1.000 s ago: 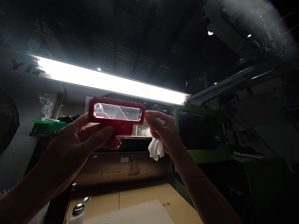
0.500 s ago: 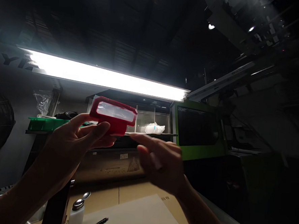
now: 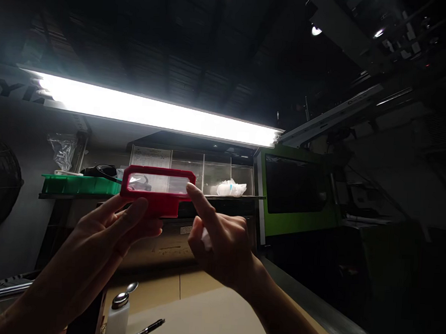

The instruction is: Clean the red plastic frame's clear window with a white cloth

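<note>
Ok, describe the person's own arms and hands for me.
Both forearms are bare as far as the picture shows: no sleeves, gloves, watch or rings visible. The left hand and right hand are backlit and dim, so fine detail cannot be made out.
</note>
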A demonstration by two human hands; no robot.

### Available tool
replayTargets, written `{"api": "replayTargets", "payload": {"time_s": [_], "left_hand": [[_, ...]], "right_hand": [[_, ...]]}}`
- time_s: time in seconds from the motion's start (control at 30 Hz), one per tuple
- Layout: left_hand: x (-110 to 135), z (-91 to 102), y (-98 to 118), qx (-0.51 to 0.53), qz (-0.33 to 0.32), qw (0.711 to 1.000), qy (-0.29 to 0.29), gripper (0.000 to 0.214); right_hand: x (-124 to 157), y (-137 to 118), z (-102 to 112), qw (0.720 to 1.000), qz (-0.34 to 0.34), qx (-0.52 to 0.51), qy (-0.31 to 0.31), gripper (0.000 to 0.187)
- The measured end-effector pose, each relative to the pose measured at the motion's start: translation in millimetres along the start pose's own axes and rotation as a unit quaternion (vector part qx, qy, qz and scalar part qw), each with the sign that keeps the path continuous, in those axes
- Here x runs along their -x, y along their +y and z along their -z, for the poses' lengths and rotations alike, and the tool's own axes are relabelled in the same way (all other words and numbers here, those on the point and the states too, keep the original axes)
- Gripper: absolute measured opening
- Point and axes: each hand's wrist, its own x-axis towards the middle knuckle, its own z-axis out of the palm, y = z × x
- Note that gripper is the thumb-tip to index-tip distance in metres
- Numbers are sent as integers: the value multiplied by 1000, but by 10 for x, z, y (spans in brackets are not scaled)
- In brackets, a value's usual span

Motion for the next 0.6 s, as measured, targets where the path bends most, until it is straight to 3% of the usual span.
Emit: {"api": "replayTargets", "payload": {"time_s": [0.07,0.17,0.27,0.33,0.47,0.6], "left_hand": [[7,86,-133,63,29,998,-6,42],[26,229,-374,159,56,986,2,35],[84,316,-553,236,106,966,9,17],[140,331,-617,272,137,952,14,13],[235,330,-705,292,149,943,48,12],[282,349,-796,274,160,947,47,13]], "right_hand": [[89,-84,1,983,-109,-142,26,46],[193,-160,-55,894,-269,-358,25,41],[238,-194,-167,800,-320,-507,-22,45],[243,-224,-242,760,-325,-560,-52,48],[252,-321,-340,736,-329,-586,-86,54],[307,-423,-379,755,-306,-568,-116,61]]}}
